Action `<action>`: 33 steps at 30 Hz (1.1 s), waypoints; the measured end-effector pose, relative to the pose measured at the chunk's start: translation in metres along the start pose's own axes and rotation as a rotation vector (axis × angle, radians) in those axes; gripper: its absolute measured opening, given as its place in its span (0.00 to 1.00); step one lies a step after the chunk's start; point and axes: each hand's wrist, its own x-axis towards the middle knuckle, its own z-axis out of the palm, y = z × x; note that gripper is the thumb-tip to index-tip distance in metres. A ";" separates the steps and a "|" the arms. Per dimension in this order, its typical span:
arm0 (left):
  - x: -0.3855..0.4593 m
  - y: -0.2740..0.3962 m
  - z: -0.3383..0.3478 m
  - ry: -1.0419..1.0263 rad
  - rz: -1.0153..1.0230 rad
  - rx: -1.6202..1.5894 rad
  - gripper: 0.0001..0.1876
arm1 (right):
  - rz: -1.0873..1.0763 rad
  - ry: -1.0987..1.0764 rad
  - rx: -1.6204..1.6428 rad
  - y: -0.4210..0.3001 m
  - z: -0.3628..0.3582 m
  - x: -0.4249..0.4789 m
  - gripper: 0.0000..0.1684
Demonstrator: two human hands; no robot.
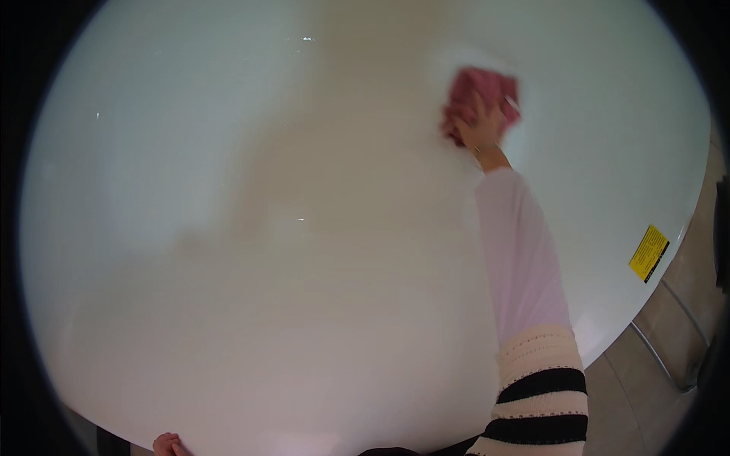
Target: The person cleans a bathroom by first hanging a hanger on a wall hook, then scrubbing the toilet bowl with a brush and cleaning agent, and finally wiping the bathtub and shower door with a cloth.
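A crumpled dark pink cloth (485, 85) lies against the glossy white tabletop (342, 296), towards the far right. On top of it rests my right hand (485, 128), fingers spread and pressing the cloth to the surface; both look slightly blurred. My right arm reaches up from the lower right in a pale sleeve under a striped knit one. At the bottom left, my left hand (168, 443) is partly in view at the table's near edge, its fingers curled; whether it holds anything cannot be seen.
A yellow label (649, 253) with black writing is stuck near the table's right edge. Beyond that edge are the metal legs of a chair (656, 347) and a tiled floor (616, 393). Small bright reflections show on the glossy top.
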 end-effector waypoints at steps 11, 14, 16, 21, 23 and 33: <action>-0.001 0.001 0.000 0.029 0.015 0.039 0.11 | -0.075 -0.857 -0.182 -0.057 -0.004 -0.228 0.40; -0.002 0.001 0.001 0.058 0.014 0.040 0.11 | -0.361 -0.981 0.633 -0.145 -0.063 -0.249 0.29; -0.004 0.001 -0.001 0.066 0.043 0.054 0.11 | -0.456 -1.079 0.776 -0.190 -0.108 -0.269 0.23; -0.001 0.001 -0.001 0.071 0.072 0.051 0.11 | -0.316 -1.015 0.489 -0.093 -0.128 -0.263 0.18; -0.004 -0.004 -0.001 0.077 0.091 0.023 0.11 | -0.289 -1.081 -0.023 -0.005 -0.156 -0.216 0.23; -0.041 -0.064 -0.031 -0.107 -0.025 0.003 0.07 | -0.105 -0.560 -0.849 0.128 -0.359 -0.180 0.42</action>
